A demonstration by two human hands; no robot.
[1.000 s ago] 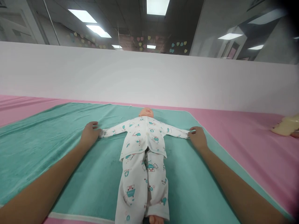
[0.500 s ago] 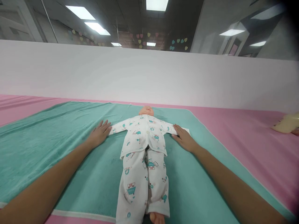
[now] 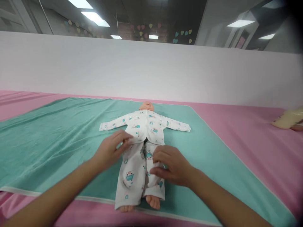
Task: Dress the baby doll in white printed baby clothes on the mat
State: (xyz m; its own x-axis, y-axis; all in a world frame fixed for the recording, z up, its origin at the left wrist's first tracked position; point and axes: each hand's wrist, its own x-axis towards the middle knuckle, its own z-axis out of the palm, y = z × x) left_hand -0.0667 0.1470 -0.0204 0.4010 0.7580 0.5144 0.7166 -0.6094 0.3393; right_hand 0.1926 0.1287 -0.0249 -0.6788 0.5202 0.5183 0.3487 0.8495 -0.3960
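A baby doll (image 3: 146, 106) lies on its back, dressed in a white printed pajama top (image 3: 144, 126) and matching pajama pants (image 3: 132, 175). Both sleeves are stretched out sideways, and its bare feet show below the pant legs. My left hand (image 3: 111, 149) is at the lower left hem of the top, thumb and fingers pinched on the fabric there. Over the pant leg on the right hovers my right hand (image 3: 174, 165), its fingers curved and the thumb apart, holding nothing. Part of the waist is hidden by my hands.
Under the doll is a teal blanket (image 3: 78, 135) with a pale edge, spread over a pink sheet (image 3: 243, 135). A white padded wall (image 3: 151, 69) rises behind. At the far right lies a cream-colored object (image 3: 287, 119), partly cut off.
Both hands have left the sleeve ends and come inward and down to the doll's waist and upper leg. The view has shifted, so both feet now show.
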